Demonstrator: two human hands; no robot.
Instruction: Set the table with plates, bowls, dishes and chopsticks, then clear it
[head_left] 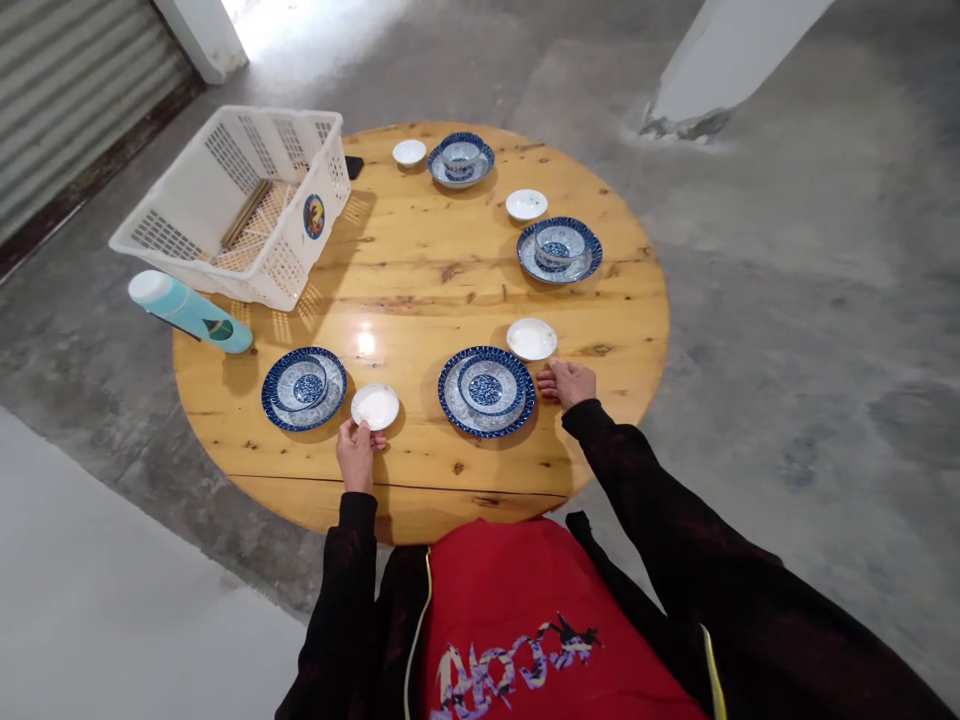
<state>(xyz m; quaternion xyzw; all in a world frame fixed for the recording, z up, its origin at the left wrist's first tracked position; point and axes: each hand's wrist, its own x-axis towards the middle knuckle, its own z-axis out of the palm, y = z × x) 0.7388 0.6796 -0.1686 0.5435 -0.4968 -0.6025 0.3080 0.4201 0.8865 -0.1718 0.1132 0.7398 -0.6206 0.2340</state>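
My left hand grips the near rim of a small white dish resting on the round pine table. My right hand lies on the wood, its fingers just beside another small white dish. Between my hands sits a blue-and-white patterned plate with a bowl on it. A similar plate stands left of my left hand. Farther off are two plates carrying bowls and two more small white dishes.
A white plastic slatted basket overhangs the table's far left edge. A teal and white bottle lies at the left edge. A small black object sits behind the basket. Concrete floor surrounds the table, with a white pillar beyond it.
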